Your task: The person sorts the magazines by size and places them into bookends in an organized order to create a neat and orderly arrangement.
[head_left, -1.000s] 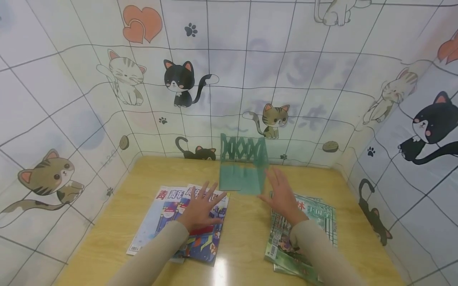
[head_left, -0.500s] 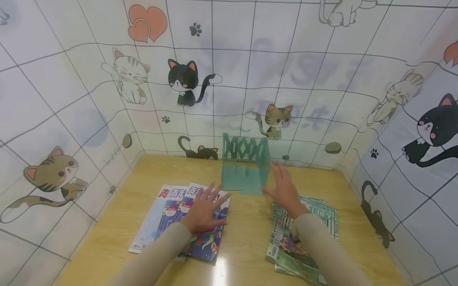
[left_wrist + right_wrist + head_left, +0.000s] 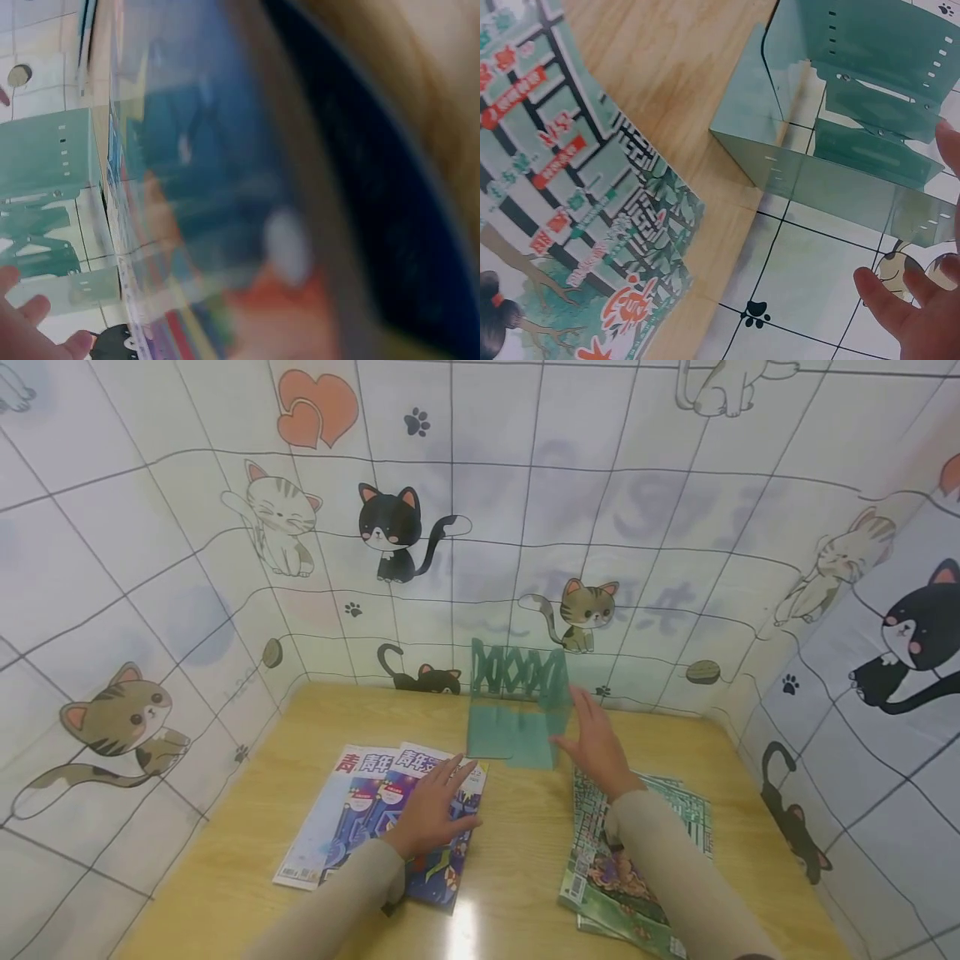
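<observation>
A green metal bookend (image 3: 491,731) with criss-cross slats stands at the back middle of the table. My right hand (image 3: 597,756) hovers beside its right panel with relaxed fingers and the thumb apart. In the right wrist view, a gap shows between the fingertips (image 3: 876,300) and the bookend (image 3: 795,154). On the left, several magazines (image 3: 367,814) lie fanned out; over the top one is my left hand (image 3: 433,810), fingers extended. Whether it touches the cover I cannot tell. Under my right forearm lies a pile of green magazines (image 3: 611,885), partly hidden.
The wooden table (image 3: 517,860) is enclosed at the back and sides by a white gridded cloth (image 3: 487,502) printed with cartoon cats. Wood shows between the two magazine piles and around the bookend.
My right hand has moved slightly forward along the bookend's right side. The left hand's fingers have drawn closer together and back a little. The head view has shifted slightly; bookend and magazines stay put.
</observation>
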Available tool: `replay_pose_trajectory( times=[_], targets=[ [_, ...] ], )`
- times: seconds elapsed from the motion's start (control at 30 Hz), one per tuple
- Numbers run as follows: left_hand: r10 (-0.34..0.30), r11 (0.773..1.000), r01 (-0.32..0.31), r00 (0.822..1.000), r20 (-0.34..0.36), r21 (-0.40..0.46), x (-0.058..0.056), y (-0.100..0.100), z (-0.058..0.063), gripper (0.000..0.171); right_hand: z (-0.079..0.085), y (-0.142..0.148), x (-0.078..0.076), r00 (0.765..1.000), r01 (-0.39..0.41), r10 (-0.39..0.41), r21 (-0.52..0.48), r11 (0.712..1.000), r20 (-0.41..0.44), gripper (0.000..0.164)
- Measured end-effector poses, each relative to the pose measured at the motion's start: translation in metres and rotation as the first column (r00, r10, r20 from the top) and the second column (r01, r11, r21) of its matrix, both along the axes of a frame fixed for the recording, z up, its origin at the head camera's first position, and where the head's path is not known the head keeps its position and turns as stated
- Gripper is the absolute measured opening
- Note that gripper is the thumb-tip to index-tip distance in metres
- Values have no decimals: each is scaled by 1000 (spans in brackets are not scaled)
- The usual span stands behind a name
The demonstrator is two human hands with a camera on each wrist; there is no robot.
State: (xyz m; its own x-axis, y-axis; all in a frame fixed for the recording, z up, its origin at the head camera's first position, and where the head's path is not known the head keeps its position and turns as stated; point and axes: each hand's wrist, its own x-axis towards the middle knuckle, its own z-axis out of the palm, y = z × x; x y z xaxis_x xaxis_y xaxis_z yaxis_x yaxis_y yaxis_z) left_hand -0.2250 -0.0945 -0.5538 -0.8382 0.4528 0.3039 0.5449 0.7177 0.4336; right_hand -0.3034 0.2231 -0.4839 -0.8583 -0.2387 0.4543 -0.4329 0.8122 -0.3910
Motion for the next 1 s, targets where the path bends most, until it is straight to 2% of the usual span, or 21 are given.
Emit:
replay_pose_trajectory(
  times=[0.13,0.23,0.37,0.5,0.63,0.87,1.0],
  targets=[
    [112,990,-119,990,81,82,3,-2,1,85,3,0,-5,1000,3,-3,5,1000,12,104],
    [202,966,-215,974,102,145,3,-6,1,81,6,1,-7,999,7,-8,19,1000,41,105],
    [314,923,-332,942,118,195,1,-13,0,79,9,2,-9,996,9,-11,30,999,91,105],
    [399,887,-424,903,160,183,-2,-20,-4,81,9,3,-11,990,12,-17,35,999,140,103],
    [432,876,-459,884,180,149,-4,-25,-10,82,7,4,-12,986,18,-24,37,999,167,103],
    [436,873,-461,884,168,158,-6,-32,-16,82,7,4,-14,982,15,-23,40,999,187,105],
    [455,864,-483,870,191,141,-6,-35,-18,83,7,5,-16,980,16,-23,35,999,197,105]
  ],
)
